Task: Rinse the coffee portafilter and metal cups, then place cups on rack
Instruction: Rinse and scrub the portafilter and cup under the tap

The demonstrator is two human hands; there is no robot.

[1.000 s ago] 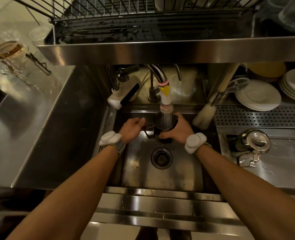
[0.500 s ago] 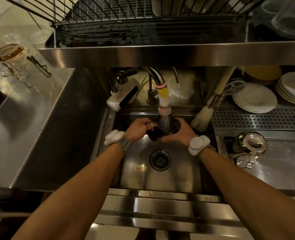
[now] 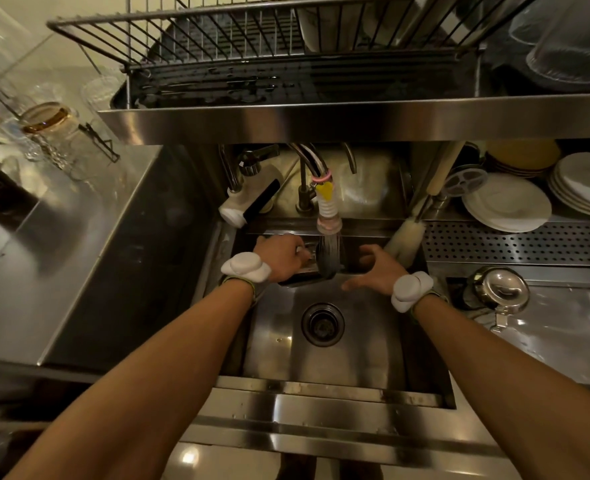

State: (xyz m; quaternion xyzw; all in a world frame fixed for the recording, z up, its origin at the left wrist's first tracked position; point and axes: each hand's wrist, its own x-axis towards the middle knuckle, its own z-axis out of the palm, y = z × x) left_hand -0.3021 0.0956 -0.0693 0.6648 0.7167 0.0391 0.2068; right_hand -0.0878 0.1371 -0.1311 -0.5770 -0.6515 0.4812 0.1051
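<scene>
Left hand is curled round the left side of a dark metal cup at the middle of the back edge of the sink. The grip point is blurred: looks like the handle side, can't tell. Cup sits directly under the faucet nozzle with the water stream running onto it; tilt unclear from blur. Right hand is just beside the cup on its right, fingers spread and relaxed, holding nothing, not clearly touching it. Both wrists carry white padded bands. Drain is mid-basin, nearer the front edge than the hands. Sink is stainless, wet, set into a stainless counter. Left counter carries glassware toward its back-left corner. White tap unit sits at the sink's back-left corner; white bottle brush leans at the back-right corner. Right of the sink: perforated drain board, with 2 stacks of white plates behind it, and a shiny lidded metal pot near the sink's right edge. Above it all, a steel shelf carries the wire rack, with clear glasses at its right end.
</scene>
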